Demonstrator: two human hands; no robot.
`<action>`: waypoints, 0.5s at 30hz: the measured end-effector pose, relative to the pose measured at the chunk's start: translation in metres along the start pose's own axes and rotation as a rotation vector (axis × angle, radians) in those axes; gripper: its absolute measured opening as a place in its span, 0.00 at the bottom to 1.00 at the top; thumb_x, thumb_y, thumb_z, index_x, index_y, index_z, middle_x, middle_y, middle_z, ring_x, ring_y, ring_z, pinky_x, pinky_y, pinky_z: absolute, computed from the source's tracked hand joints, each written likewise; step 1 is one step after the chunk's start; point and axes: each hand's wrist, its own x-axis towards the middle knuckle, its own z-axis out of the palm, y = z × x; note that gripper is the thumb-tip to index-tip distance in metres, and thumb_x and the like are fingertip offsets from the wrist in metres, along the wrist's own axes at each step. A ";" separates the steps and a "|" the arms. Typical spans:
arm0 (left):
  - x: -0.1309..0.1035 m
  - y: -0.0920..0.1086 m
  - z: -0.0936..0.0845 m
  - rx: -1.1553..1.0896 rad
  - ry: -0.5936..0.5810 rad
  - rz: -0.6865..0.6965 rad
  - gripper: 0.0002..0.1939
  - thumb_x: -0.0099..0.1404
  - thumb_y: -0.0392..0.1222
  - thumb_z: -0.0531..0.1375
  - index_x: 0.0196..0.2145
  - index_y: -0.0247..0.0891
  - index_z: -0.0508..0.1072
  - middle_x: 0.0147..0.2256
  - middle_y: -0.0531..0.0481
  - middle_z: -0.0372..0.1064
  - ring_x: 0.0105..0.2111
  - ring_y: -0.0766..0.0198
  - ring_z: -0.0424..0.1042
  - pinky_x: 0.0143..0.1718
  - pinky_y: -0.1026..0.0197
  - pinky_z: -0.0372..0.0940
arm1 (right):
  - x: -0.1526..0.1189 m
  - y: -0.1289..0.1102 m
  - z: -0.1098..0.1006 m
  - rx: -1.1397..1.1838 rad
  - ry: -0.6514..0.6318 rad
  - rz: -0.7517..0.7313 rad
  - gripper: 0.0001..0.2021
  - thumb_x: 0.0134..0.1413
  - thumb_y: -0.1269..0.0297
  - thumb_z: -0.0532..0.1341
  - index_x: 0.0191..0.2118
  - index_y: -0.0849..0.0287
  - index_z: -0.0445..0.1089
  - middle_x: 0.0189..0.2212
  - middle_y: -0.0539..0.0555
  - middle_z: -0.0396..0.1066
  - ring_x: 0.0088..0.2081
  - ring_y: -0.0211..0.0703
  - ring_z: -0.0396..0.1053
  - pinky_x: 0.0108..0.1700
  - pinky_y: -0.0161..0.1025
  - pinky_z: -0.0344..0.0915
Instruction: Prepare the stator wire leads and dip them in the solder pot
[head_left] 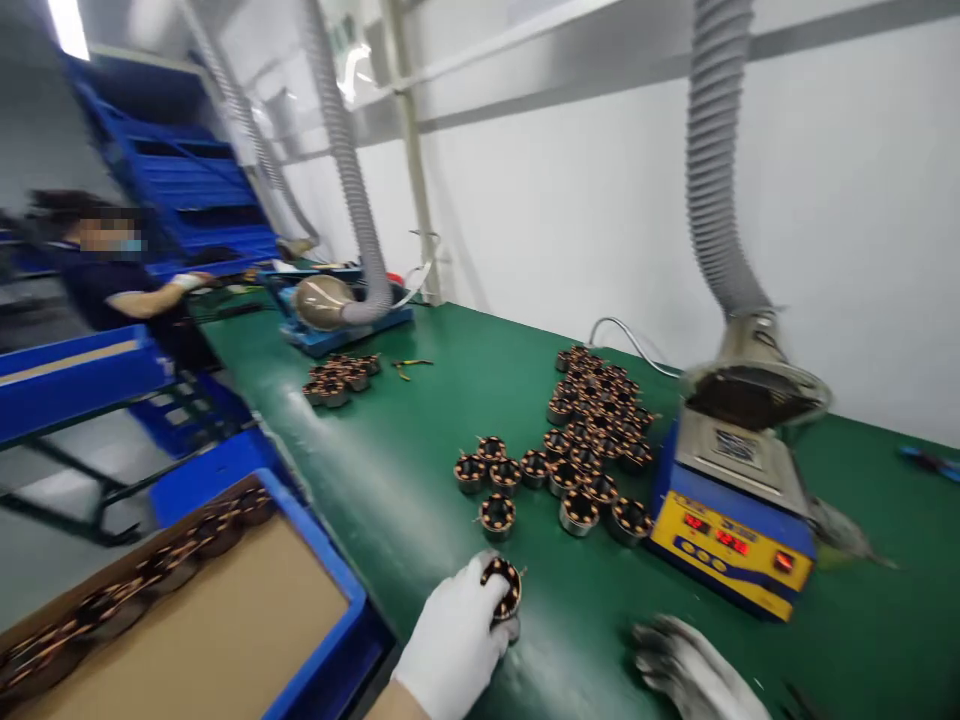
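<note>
Holding a stator (502, 590) in my left hand (457, 640), I have the gloved fingers curled around its side, so the grip pinches the ring by its outer wall and leaves the wound face bare. It sits at the near edge of the desk (420, 470), just above the green mat or touching it; I cannot tell which. Its axis runs roughly upright, tilted a little toward me, with the open bore and copper coils facing up and the short cylinder's flat faces nearly level, which I judge keeps the windings free of my fingers.

My right hand (690, 670) hovers low at the near edge, blurred, fingers spread and holding nothing.

More stators (592, 440) stand on the mat in a loose cluster, all bore-up, near the solder pot (731, 500), probably so each can be picked without turning. A fume hose (716, 170) hangs right over the pot. A bin (225, 600) to my left holds a row of stators on cardboard. Another person (120, 280) works farther along.
</note>
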 end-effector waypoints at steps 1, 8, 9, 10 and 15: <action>-0.004 0.012 0.010 -0.035 -0.022 0.056 0.11 0.54 0.30 0.63 0.35 0.40 0.69 0.53 0.44 0.58 0.37 0.53 0.67 0.40 0.53 0.65 | -0.003 -0.002 0.011 -0.065 -0.007 -0.035 0.19 0.39 0.53 0.68 0.38 0.57 0.72 0.38 0.61 0.74 0.34 0.53 0.72 0.40 0.51 0.66; 0.014 0.090 0.045 -0.564 -0.182 0.389 0.14 0.53 0.31 0.63 0.38 0.43 0.71 0.45 0.48 0.64 0.42 0.53 0.64 0.45 0.55 0.61 | -0.020 -0.017 0.033 -0.320 0.014 -0.181 0.16 0.40 0.58 0.67 0.36 0.60 0.70 0.34 0.56 0.73 0.38 0.49 0.69 0.43 0.44 0.64; 0.017 0.098 0.044 -0.664 -0.225 0.367 0.12 0.52 0.31 0.63 0.36 0.43 0.72 0.43 0.49 0.64 0.41 0.54 0.65 0.43 0.57 0.61 | -0.024 -0.015 0.027 -0.317 0.061 -0.197 0.13 0.40 0.58 0.67 0.33 0.60 0.70 0.32 0.55 0.73 0.35 0.48 0.69 0.40 0.43 0.64; 0.018 0.105 0.043 -0.751 -0.269 0.348 0.11 0.51 0.32 0.63 0.33 0.42 0.73 0.41 0.49 0.65 0.40 0.55 0.65 0.43 0.58 0.61 | -0.028 -0.014 0.022 -0.311 0.104 -0.220 0.11 0.40 0.59 0.67 0.30 0.59 0.70 0.29 0.54 0.72 0.33 0.46 0.68 0.37 0.41 0.64; 0.012 0.125 0.046 -1.150 -0.533 0.213 0.06 0.45 0.39 0.63 0.20 0.38 0.68 0.32 0.49 0.64 0.31 0.57 0.65 0.32 0.59 0.62 | -0.055 -0.029 0.007 -0.373 0.256 -0.483 0.07 0.36 0.67 0.68 0.18 0.57 0.69 0.19 0.50 0.66 0.25 0.41 0.63 0.28 0.37 0.59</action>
